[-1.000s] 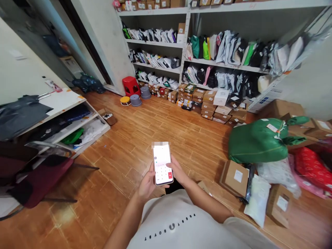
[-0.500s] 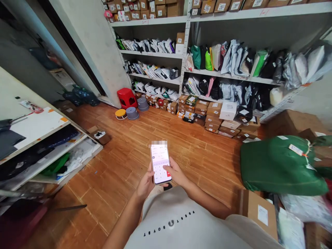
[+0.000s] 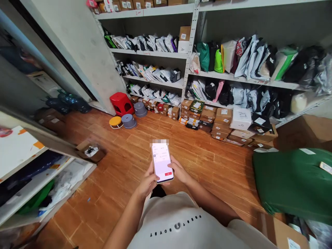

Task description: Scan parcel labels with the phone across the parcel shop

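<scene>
A smartphone with a lit, mostly white and pale lilac screen is held upright in front of my body. A small red button shows low on the screen, and the top edge is blurred out. My left hand is closed around the phone's left side, its thumb at the lower left corner of the screen. From the right, my right hand grips the other edge, with the thumb over the screen's right side. The fingers behind the phone are mostly hidden.
Ahead, white shelves carry rows of bagged parcels, with stacked cardboard boxes below. A red stool and low grey stools stand by the wall. A big green sack lies at right; a white table is at left.
The keypad on the phone's screen has given way to a plain lilac area with a red button. My view has shifted forward toward the shelves; both hands still hold the phone.
</scene>
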Demonstrator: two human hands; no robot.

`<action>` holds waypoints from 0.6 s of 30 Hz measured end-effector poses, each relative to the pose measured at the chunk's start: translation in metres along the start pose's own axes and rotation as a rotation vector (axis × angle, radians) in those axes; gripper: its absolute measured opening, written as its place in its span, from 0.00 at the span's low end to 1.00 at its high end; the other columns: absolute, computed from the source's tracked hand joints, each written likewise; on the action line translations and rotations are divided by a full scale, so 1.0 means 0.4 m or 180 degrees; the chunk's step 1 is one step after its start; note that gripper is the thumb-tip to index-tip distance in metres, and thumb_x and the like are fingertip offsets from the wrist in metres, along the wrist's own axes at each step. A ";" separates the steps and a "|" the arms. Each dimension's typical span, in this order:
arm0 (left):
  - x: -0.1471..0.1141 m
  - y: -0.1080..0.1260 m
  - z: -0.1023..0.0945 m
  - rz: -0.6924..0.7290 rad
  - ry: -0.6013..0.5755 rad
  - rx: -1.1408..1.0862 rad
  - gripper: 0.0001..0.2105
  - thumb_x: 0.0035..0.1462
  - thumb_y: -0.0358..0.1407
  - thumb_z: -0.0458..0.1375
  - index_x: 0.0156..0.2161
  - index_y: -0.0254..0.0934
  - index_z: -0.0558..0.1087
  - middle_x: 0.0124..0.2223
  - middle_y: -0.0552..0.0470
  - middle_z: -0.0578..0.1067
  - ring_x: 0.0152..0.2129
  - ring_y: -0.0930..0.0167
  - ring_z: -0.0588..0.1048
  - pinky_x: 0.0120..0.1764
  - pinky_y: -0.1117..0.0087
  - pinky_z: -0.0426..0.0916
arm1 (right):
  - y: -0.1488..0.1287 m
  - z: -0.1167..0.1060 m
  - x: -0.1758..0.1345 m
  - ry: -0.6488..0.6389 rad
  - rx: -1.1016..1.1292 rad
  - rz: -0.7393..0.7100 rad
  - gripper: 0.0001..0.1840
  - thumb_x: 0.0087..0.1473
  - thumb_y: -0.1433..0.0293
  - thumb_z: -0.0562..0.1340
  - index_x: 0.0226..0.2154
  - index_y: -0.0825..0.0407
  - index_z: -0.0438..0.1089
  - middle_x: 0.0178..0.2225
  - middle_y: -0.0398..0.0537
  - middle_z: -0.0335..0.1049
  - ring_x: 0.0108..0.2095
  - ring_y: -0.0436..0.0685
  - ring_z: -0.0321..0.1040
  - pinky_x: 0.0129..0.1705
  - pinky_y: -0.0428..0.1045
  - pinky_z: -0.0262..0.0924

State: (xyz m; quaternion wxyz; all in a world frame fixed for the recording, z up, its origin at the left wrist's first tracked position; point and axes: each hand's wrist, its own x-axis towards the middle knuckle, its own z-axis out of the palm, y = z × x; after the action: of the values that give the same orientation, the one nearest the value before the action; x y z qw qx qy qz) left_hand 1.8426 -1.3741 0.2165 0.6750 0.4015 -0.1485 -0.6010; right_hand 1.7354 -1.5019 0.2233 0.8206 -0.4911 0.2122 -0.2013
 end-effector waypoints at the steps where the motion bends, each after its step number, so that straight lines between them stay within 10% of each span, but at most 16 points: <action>1: 0.059 0.048 -0.030 -0.0041 0.0054 0.0081 0.49 0.45 0.23 0.58 0.69 0.54 0.42 0.63 0.47 0.65 0.50 0.52 0.72 0.40 0.54 0.76 | -0.006 0.005 0.077 0.0046 0.0014 -0.0021 0.17 0.43 0.70 0.58 0.40 0.47 0.71 0.38 0.42 0.75 0.38 0.57 0.68 0.38 0.50 0.62; 10: 0.569 0.477 -0.304 -0.0367 -0.0274 -0.0224 0.48 0.45 0.29 0.59 0.68 0.55 0.43 0.60 0.47 0.69 0.50 0.53 0.72 0.42 0.56 0.75 | -0.087 0.058 0.751 0.0677 -0.0070 -0.0148 0.14 0.49 0.62 0.62 0.38 0.50 0.72 0.33 0.44 0.75 0.30 0.55 0.68 0.33 0.49 0.60; 18: 0.992 0.672 -0.384 -0.0943 -0.0306 -0.0340 0.42 0.52 0.42 0.63 0.68 0.52 0.47 0.57 0.44 0.72 0.52 0.51 0.71 0.41 0.55 0.75 | -0.150 -0.060 1.122 0.0530 -0.0051 -0.0392 0.33 0.39 0.65 0.72 0.50 0.46 0.68 0.45 0.48 0.75 0.44 0.63 0.72 0.44 0.56 0.64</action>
State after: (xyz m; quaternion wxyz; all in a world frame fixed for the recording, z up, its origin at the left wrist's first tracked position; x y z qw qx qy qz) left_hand 2.2261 -1.6995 0.2008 0.5916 0.3532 -0.0876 -0.7195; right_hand 2.0871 -1.7873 0.1988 0.7822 -0.4913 0.2507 -0.2898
